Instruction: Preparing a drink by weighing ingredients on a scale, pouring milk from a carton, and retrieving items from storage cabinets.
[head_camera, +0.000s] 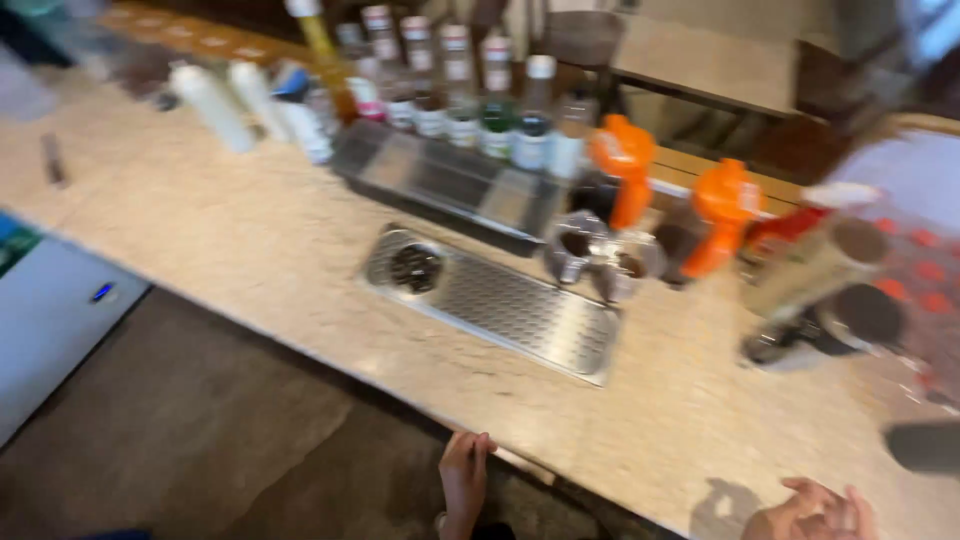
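The whole view is blurred by motion. My left hand (464, 482) hangs just below the front edge of a pale stone counter (250, 250), fingers together, holding nothing I can see. Over the counter's near right edge my right hand (815, 512) shows at the bottom of the view, fingers spread and empty. Ahead of both lies a recessed metal drip tray (500, 305) with a round rinser at its left end. Small metal pitchers (600, 255) stand behind its right end.
A row of syrup bottles (450, 90) lines the back behind a dark metal rail tray (445, 185). Two orange-topped dispensers (715, 215) and tall metal containers (820, 290) stand at the right. White bottles (215, 105) are at the back left. Brown floor lies below.
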